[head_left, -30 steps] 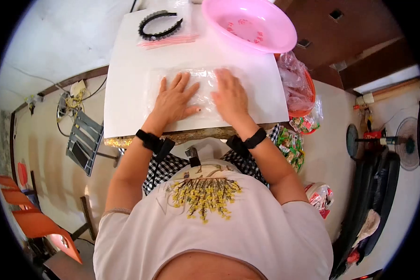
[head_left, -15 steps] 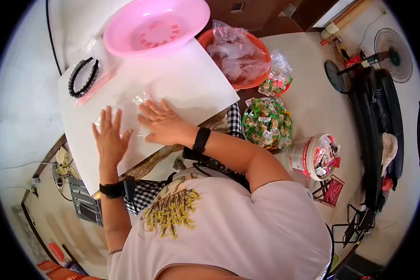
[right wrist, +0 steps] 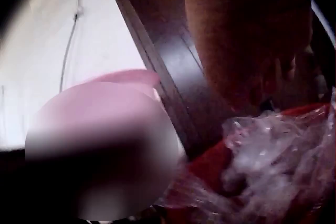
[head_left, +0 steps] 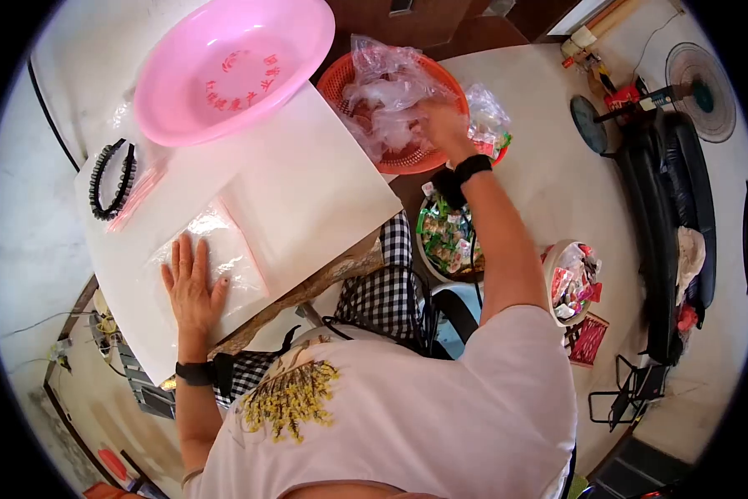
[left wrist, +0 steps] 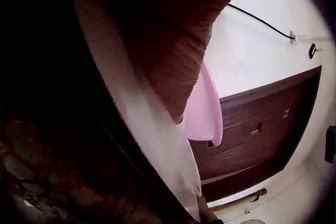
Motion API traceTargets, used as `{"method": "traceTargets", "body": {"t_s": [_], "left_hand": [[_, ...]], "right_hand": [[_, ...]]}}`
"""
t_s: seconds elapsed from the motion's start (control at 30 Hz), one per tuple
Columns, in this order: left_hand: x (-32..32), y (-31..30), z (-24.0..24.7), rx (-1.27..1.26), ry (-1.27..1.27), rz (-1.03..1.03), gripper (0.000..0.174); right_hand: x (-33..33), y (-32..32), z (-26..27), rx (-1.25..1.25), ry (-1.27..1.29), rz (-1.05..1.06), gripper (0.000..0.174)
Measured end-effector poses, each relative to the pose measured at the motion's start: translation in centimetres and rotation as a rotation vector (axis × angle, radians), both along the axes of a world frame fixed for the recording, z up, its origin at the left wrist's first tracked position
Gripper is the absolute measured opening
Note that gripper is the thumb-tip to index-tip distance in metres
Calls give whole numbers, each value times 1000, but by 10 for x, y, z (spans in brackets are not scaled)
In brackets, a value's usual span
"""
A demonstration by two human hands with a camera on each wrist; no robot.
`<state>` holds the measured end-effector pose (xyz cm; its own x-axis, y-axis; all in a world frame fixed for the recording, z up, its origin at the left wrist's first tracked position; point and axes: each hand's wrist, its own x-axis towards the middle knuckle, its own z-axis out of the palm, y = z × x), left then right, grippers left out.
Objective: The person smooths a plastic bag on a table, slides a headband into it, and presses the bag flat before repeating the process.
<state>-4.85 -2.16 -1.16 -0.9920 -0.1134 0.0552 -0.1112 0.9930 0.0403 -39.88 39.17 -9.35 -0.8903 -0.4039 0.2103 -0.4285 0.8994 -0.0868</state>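
Observation:
In the head view my left hand (head_left: pixel 194 291) lies flat with spread fingers on a clear plastic bag (head_left: pixel 239 254) with a pink edge, on the white tabletop (head_left: pixel 307 183). My right hand (head_left: pixel 444 129) is stretched out over the orange basket (head_left: pixel 453 79), right at the crumpled clear plastic bags (head_left: pixel 382 100) in it. Blur and shadow cover its fingers, and I cannot tell whether they grip a bag. The right wrist view shows those bags (right wrist: pixel 273 155) just below the dark underside of the hand.
A pink basin (head_left: pixel 162 108) stands at the table's back. Left of it lie a black headband (head_left: pixel 99 187) and pink-edged bags (head_left: pixel 137 200). Beside the table are a tub of green-wrapped packets (head_left: pixel 453 237) and a white bucket (head_left: pixel 550 274) of wrappers. A fan (head_left: pixel 700 91) stands far right.
My right hand has left the clear bag on the table and moved right to the orange basket. The left hand stays pressed on the bag. The head view has swung to the right.

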Motion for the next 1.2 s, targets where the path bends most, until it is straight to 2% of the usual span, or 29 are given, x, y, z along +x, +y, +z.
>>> {"method": "traceTargets", "body": {"t_s": [0.03,0.13,0.23,0.33,0.37,0.47,0.57,0.67,0.7,0.8,0.83,0.93,1.03,1.17,1.2], "left_hand": [[0,0,0,-11,-16,-1,67],[-1,3,5,-6,-38,3,66],[-2,3,8,8,-39,9,65],[-1,3,7,11,-27,11,65],[-1,2,5,-3,-24,13,65],[0,2,4,5,-13,19,65],[1,1,2,35,18,28,65],[3,-1,1,58,44,34,64],[4,-2,1,63,50,37,64],[5,0,3,79,61,51,65],[6,-2,3,71,25,53,65],[8,-6,-2,102,43,49,66],[8,-11,-12,95,68,37,68],[9,-18,0,188,12,22,73],[9,-23,3,338,82,2,74]], "right_hand": [[-9,14,-16,69,0,-44,19],[-15,50,-58,175,614,-39,23],[-11,67,-37,460,6,-142,19],[-6,70,-25,461,-41,-171,20],[-12,77,-27,397,-61,-188,16],[2,73,12,185,-14,-96,17],[6,72,37,-315,-73,-23,20],[19,45,79,-790,-336,-111,21],[19,35,86,-1079,-507,-64,23],[34,-3,114,-1606,-757,-66,25],[48,-16,134,-1560,-853,51,32],[82,-62,164,-1804,-1221,166,42],[136,-119,197,-1810,-1448,161,60],[185,-172,193,-1761,-1728,288,77],[195,-184,191,-1801,-1763,271,79]]}}
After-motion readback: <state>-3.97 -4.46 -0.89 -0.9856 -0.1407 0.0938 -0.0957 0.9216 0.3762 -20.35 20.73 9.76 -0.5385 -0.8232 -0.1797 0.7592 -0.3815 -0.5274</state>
